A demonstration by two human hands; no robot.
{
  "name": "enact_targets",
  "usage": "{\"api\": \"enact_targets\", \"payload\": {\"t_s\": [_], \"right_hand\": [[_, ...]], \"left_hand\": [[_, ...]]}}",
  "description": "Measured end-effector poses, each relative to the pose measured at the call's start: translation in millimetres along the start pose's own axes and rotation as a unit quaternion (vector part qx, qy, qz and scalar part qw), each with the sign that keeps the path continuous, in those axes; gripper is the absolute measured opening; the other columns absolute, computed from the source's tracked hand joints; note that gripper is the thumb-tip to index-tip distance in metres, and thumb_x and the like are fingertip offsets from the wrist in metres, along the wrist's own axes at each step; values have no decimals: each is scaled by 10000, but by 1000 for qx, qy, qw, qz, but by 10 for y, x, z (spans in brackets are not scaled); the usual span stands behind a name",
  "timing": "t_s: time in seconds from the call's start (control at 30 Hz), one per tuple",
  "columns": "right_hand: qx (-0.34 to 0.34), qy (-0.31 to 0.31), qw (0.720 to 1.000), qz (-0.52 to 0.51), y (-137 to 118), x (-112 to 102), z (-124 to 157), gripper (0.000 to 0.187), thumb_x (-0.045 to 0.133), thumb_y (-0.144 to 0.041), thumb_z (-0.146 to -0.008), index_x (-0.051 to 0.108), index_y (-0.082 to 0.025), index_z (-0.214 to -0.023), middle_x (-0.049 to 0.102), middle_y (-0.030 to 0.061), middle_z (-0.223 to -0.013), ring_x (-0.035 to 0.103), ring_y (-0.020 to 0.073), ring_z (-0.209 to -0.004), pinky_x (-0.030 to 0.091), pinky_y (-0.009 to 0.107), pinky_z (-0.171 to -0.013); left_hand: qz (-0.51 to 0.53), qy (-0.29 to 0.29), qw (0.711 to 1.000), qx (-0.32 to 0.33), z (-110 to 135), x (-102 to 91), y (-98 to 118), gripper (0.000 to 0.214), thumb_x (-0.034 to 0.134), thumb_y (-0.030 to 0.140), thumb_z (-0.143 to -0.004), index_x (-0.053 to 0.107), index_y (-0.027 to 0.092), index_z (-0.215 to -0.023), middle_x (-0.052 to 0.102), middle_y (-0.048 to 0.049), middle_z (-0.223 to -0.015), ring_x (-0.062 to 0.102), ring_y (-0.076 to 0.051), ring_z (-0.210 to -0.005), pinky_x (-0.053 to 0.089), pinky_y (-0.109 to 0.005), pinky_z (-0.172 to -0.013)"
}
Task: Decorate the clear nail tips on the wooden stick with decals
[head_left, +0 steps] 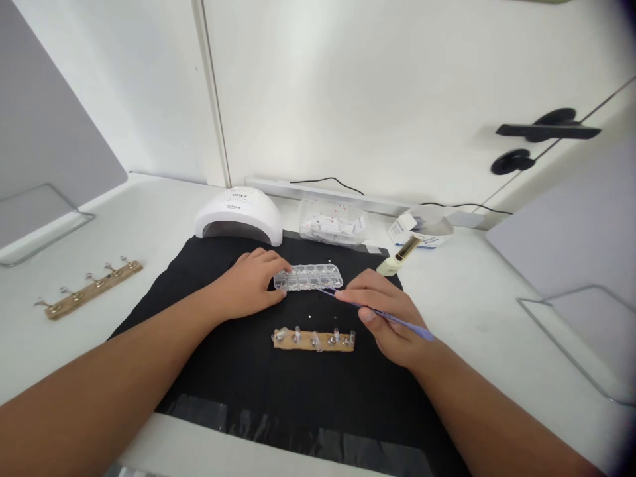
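Observation:
My left hand grips the left end of a clear compartment case between thumb and fingers. Small shiny pieces lie in the case's compartments. Purple tweezers are pinched in my right hand, their tips at the front edge of the case near its right half. Whether the tips hold a piece is too small to tell. Closer to me, a wooden strip carries several clear nail tips on small stands. A tiny bright piece lies on the black mat between the strip and the case.
A white nail lamp stands at the back left, beside a clear plastic box with packets. Behind my right hand are a gold-capped bottle and an opened carton. Another wooden strip with several stands lies far left.

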State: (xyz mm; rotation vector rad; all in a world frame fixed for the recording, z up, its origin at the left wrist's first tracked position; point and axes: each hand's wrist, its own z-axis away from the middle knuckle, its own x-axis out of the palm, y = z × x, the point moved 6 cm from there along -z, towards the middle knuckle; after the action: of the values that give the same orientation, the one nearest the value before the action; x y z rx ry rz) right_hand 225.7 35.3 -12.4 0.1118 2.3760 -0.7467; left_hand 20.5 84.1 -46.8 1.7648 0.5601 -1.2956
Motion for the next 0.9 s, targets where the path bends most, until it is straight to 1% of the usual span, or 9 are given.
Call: {"api": "enact_targets", "payload": {"t_s": [0.17, 0.27, 0.4, 0.5, 0.6, 0.7, 0.83, 0.9], "right_hand": [[10, 6, 1000, -12, 8, 4, 9, 254, 487, -199, -963, 696, -231, -1103, 691, 69, -874, 624, 218, -804, 525, 397, -704], [54, 9, 998, -10, 78, 14, 35, 220, 479, -226, -964, 690, -213, -1022, 686, 68, -809, 647, 222, -761, 532, 390, -671], [121, 38, 992, -3, 156, -12, 69, 202, 476, -262, -968, 669, -201, -960, 666, 48, -768, 652, 184, -657, 533, 329, -596], [126, 46, 991, -9, 149, -18, 72, 185, 480, -252, -964, 656, -201, -937, 655, 38, -752, 644, 170, -631, 522, 306, -567], [125, 39, 991, -23, 148, 2, 70, 183, 487, -248, -962, 656, -198, -917, 646, 34, -755, 643, 166, -637, 517, 302, -571], [141, 47, 988, -38, 193, 6, 88, 188, 491, -269, -971, 659, -203, -919, 641, 25, -748, 637, 165, -644, 507, 305, -586], [154, 66, 984, -62, 267, -22, 159, 189, 506, -332, -980, 663, -238, -935, 638, 24, -741, 630, 192, -682, 497, 341, -626], [161, 82, 981, -68, 319, -43, 210, 167, 519, -340, -978, 667, -271, -947, 648, 36, -749, 629, 208, -693, 489, 353, -609]], "left_hand": [[-1, -3, 1000, -1, 1, 1, 1, 333, 625, 276, -850, 618, 204, -1175, 644, -69, -1216, 531, -292, -1148, 406, -514, -1011], [-1, -6, 1000, -1, 0, 6, -7, 333, 625, 280, -852, 617, 208, -1177, 643, -69, -1221, 531, -292, -1152, 408, -508, -1010], [-1, -8, 1000, 0, 1, 4, -10, 327, 618, 290, -859, 617, 213, -1178, 645, -74, -1221, 531, -295, -1157, 408, -498, -1015], [-1, -6, 1000, 0, 2, -2, -4, 321, 619, 286, -858, 620, 213, -1171, 647, -74, -1217, 535, -296, -1150, 411, -497, -1011], [4, -5, 1000, 2, 3, 1, -2, 313, 619, 284, -860, 622, 213, -1165, 648, -72, -1212, 536, -300, -1149, 411, -500, -1013], [9, -5, 1000, 7, -1, 7, -7, 318, 624, 282, -859, 620, 207, -1168, 646, -77, -1214, 533, -306, -1154, 406, -510, -1018], [2, -9, 1000, -2, 3, -12, 14, 381, 628, 260, -852, 590, 186, -1224, 629, -102, -1261, 513, -320, -1194, 385, -532, -1044], [-7, -16, 1000, -6, 12, -21, 41, 439, 639, 281, -852, 559, 184, -1273, 618, -98, -1289, 513, -313, -1202, 389, -516, -1054]]}}
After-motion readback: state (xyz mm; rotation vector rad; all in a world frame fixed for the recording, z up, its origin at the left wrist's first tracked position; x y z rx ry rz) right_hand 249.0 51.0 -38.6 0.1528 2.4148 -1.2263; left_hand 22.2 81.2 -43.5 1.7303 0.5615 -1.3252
